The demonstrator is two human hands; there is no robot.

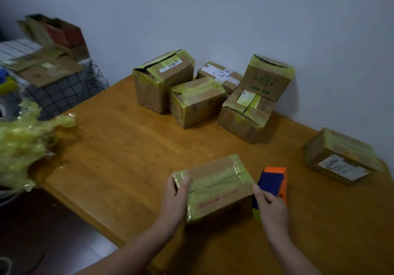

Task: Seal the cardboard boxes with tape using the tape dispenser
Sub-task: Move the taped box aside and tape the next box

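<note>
The small cardboard box (pixel 215 187) sits at 6 o'clock on the wooden table (pixel 128 146), closest to the person. It is turned slightly so its long seam runs from 8 to 2 o'clock. Yellowish tape already covers that seam and wraps over both ends, so this box looks nearly sealed.

The left hand (pixel 178 191) grips the box's 9 o'clock end, thumb on top and fingers curled down over the end. This is probably to keep the light box from sliding while the other end is worked.

The right hand (pixel 270 205) is at the 3 o'clock end with its thumb tip touching the box's top corner and its fingers curled. The orange-and-blue tape dispenser (pixel 274 178) stands just behind and partly under those fingers. I cannot tell whether they clasp the dispenser or only rest against it. The dispenser sits tight beside the box, which suits a strip that has just ended there or is about to start.

A cluster of taped boxes (pixel 196 102) is stacked at 12 o'clock against the wall, apparently set out of the working space. A labelled box (pixel 339 157) lies alone at 3 o'clock. A wad of crumpled yellowish tape (pixel 21 142) spills over the table's 9 o'clock edge.
</note>
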